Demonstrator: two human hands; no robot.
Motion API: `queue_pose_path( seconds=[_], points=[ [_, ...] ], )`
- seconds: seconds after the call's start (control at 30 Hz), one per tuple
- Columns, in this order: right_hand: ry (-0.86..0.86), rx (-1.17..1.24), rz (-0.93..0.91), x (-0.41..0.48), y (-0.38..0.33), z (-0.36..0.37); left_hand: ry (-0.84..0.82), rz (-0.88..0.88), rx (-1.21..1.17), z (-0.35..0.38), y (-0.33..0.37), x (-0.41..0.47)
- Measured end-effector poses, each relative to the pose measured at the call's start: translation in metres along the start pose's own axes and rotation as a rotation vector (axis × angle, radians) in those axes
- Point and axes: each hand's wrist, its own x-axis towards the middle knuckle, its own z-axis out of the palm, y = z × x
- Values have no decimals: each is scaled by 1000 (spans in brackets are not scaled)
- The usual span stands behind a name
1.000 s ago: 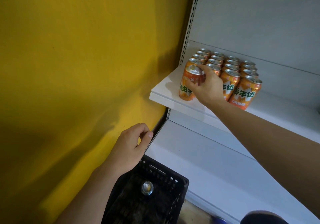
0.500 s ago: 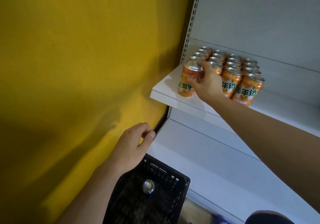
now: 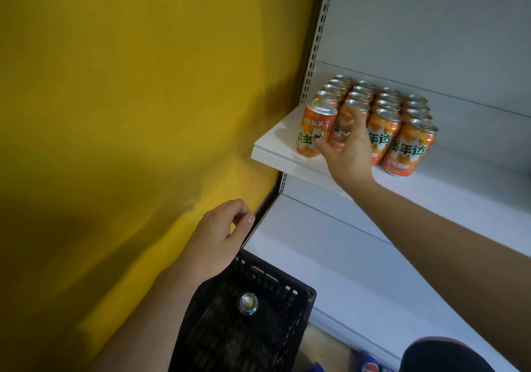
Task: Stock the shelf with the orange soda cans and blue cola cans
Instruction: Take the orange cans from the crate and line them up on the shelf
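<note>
Several orange soda cans [image 3: 408, 147] stand in rows on the white upper shelf [image 3: 275, 153]. The front-left orange can [image 3: 311, 130] stands at the shelf's left front corner. My right hand [image 3: 349, 147] is just in front of it, fingers spread and blurred, thumb touching the can's lower side. My left hand [image 3: 218, 239] hovers lower down, above the black crate [image 3: 290, 308], fingers loosely curled and holding nothing. One can top [image 3: 248, 303] shows inside the crate. Blue cola cans [image 3: 369, 367] peek in at the bottom edge.
A yellow wall [image 3: 129, 112] fills the left side, right against the shelf unit's perforated upright [image 3: 319, 35]. A lower white shelf [image 3: 359, 271] lies under my right forearm. Bare shelf runs to the right of the orange cans. A dark rounded shape [image 3: 439, 354] sits at the bottom right.
My right hand has let its grip on the front-left orange can go and its fingers have spread; the can now stands on the shelf corner. My left hand has barely moved.
</note>
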Motion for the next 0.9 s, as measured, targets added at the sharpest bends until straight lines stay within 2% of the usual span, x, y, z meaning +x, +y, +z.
queue_pose_path(
  seconds=[0.07, 0.13, 0.2, 0.43, 0.57, 0.73, 0.9],
  points=[
    [38, 24, -11, -30, 5, 1, -8, 0, -6, -1, -1, -3],
    [-2, 53, -21, -66, 11, 5, -15, 12, 12, -2, -3, -7],
    [-89, 65, -20, -104, 17, 12, -38, 6, 42, -3, -5, -17],
    [-404, 19, -7, -213, 41, 48, -147, -179, 131, -4, -31, -71],
    [-638, -43, -16, -245, 41, 66, -178, -304, 176, 13, -49, -98],
    [-970, -216, 0, -301, 75, 101, -499, -492, 284, 53, -102, -138],
    [-1248, -364, 138, -358, 115, 133, -571, -751, 282, 89, -163, -197]
  ],
)
